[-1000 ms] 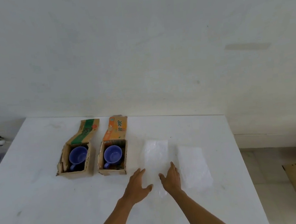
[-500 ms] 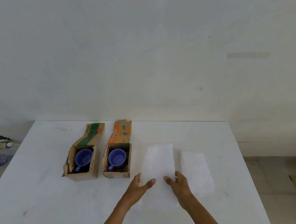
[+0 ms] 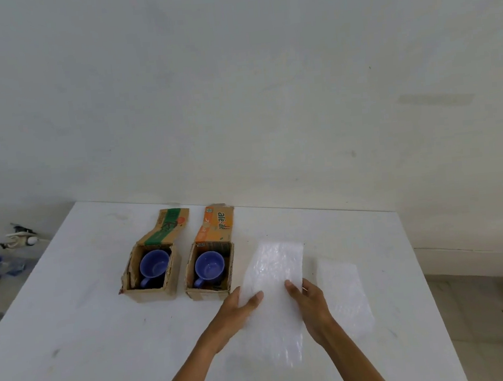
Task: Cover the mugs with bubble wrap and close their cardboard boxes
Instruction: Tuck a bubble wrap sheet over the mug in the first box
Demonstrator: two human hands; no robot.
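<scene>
- Head view shows us our left hand (image 3: pixel 238 309) and right hand (image 3: pixel 308 303) each pinching a side edge of one bubble wrap sheet (image 3: pixel 273 283), thumbs on top, fingers mostly tucked beneath it.
- We judge the sheet is lifted at its far end; whether its near end touches the table (image 3: pixel 82 329) we cannot tell.
- Just right of our right hand, a second bubble wrap sheet (image 3: pixel 345 298) lies flat on the table.
- Just left of our left hand sits the orange-flap box (image 3: pixel 211 286), open, with a blue mug (image 3: pixel 209 266) upright inside; just beside it is the green-flap box (image 3: pixel 153 287) with another blue mug (image 3: pixel 154 264), also uncovered.
- We take the step in hand to be picking up the first sheet; nothing is covered yet and both flaps lie back.
- Next we would carry the sheet left over the nearer mug and tuck it in, which calls for folding it, since it looks longer than the box opening.
- Hard to read: the sheets are pale against the white table, so their edges blur; clutter off the table's left edge is too small to name.
</scene>
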